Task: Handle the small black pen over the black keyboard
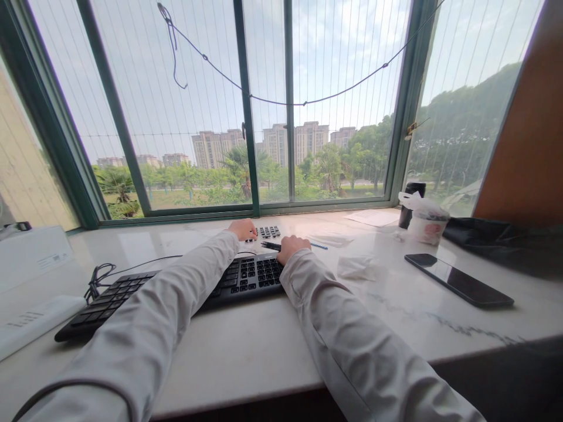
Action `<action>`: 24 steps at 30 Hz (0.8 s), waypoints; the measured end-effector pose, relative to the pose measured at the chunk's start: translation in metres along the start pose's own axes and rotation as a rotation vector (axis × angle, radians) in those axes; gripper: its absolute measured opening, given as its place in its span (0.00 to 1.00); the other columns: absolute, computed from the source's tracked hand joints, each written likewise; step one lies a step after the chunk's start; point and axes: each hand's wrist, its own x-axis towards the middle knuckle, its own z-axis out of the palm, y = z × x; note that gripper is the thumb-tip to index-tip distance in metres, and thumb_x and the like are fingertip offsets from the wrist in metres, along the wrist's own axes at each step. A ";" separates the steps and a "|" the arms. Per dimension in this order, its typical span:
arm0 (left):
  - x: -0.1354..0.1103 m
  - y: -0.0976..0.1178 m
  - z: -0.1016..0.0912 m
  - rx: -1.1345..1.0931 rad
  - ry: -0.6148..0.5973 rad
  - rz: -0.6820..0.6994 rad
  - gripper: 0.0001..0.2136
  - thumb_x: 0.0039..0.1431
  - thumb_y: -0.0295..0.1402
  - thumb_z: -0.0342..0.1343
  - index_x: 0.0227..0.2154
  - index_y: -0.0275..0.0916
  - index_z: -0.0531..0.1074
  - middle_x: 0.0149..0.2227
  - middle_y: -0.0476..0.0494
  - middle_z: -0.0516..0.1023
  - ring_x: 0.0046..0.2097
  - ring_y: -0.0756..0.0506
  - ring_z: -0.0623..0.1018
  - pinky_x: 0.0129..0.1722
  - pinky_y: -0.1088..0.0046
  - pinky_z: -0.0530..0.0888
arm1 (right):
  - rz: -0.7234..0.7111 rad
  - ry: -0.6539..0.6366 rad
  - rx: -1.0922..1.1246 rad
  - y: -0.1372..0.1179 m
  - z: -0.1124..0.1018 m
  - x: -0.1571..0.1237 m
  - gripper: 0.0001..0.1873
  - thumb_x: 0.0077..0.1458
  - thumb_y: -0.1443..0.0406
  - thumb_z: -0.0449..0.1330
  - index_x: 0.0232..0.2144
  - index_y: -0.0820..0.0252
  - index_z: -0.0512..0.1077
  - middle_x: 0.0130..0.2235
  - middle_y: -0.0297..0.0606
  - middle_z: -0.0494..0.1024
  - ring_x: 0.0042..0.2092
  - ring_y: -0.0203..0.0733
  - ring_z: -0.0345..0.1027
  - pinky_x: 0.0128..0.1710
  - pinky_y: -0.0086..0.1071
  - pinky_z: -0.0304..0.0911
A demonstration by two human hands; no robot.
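Closest in, two pale sleeves run forward across the marble-look table (246, 357), both arms stretched long because the things handled sit far back by the window.

Under the forearms lies a black keyboard (176, 290), angled across the table, its cable (99, 278) bunched at the left end; nobody is typing, the arms simply pass over it. At the left edge sit a white box (30, 255) and a flat white strip (30, 322), pushed out of the way.

Now the right hand (292, 246): it rests just past the keyboard's number pad, curled in a loose fist around a dark pen (275, 246). The barrel pokes out leftward and a blue tip shows to the right, so the fingers are closed on the pen, held low against the table as if steadied there.

A little farther, the left hand (241, 228) lies on the near edge of a small calculator (268, 232). Its fingers are bent down on the case, seemingly pinning it in place; whether they truly grip it, I cannot tell.

Off to the right, a black phone (457, 280) lies face up, well apart from both hands. Behind it stands a cup wrapped in a plastic bag (426, 220) beside a dark tumbler (409, 202), with a sheet of paper (373, 218) near the window frame (246, 111).
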 end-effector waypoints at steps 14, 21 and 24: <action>-0.059 -0.024 -0.055 0.001 0.161 -0.068 0.14 0.54 0.48 0.54 0.36 0.49 0.78 0.49 0.50 0.74 0.48 0.42 0.73 0.47 0.69 0.67 | -0.012 0.134 0.007 -0.003 -0.004 0.001 0.14 0.52 0.62 0.55 0.39 0.60 0.74 0.40 0.49 0.76 0.43 0.52 0.71 0.40 0.40 0.61; -0.127 -0.023 -0.084 0.007 0.128 -0.092 0.14 0.54 0.47 0.54 0.37 0.48 0.79 0.49 0.49 0.74 0.49 0.43 0.72 0.48 0.70 0.67 | 0.001 0.204 0.005 -0.002 0.000 0.002 0.14 0.53 0.62 0.53 0.37 0.61 0.74 0.39 0.50 0.76 0.41 0.52 0.71 0.39 0.41 0.61; -0.155 -0.015 -0.080 -0.039 0.137 -0.077 0.14 0.55 0.47 0.53 0.37 0.49 0.79 0.46 0.50 0.76 0.47 0.44 0.73 0.46 0.71 0.67 | 0.009 0.225 0.001 0.000 0.001 0.001 0.14 0.53 0.62 0.52 0.36 0.61 0.75 0.38 0.49 0.76 0.40 0.52 0.71 0.38 0.42 0.61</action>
